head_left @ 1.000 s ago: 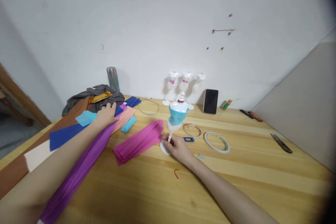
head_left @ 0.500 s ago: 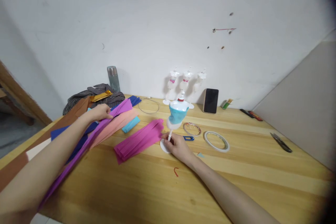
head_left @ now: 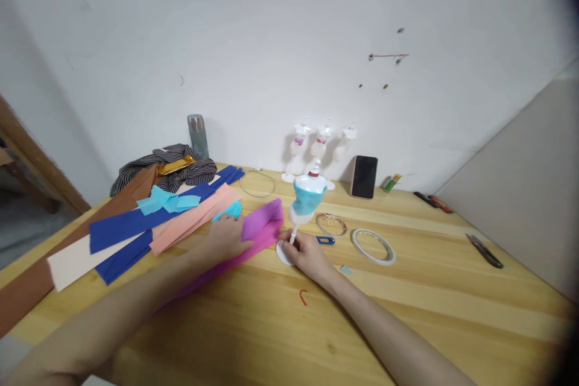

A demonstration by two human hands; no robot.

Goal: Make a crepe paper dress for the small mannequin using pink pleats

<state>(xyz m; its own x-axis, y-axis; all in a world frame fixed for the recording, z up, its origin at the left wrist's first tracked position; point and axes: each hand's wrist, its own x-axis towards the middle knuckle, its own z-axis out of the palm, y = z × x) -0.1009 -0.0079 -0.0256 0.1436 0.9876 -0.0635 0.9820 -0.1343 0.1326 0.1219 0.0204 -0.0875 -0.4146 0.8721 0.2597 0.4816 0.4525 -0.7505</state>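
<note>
pinches the thin stem point(head_left: 294, 234) of the slightly tilted white dress form point(head_left: 300, 217), wrapped in light-blue material point(head_left: 308, 198), between thumb and fingers of the right hand point(head_left: 308, 255), just above the round base point(head_left: 283, 255) on the wooden table point(head_left: 344, 338). rests the left hand point(head_left: 227, 237) on the purple strip point(head_left: 262, 219), over a pink strip point(head_left: 268, 237); cannot tell a pinch of the fingers from a mere press. has 3 more white forms point(head_left: 321, 132) standing near the wall point(head_left: 244, 42), left of a phone point(head_left: 364, 177).

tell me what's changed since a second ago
The left grip carried the purple strip rightward from the pile of coloured strips to overlap the magenta strip; whether it has let go is unclear. The right grip stays at the stem of the mini dress form, and the phone stayed put.
</note>
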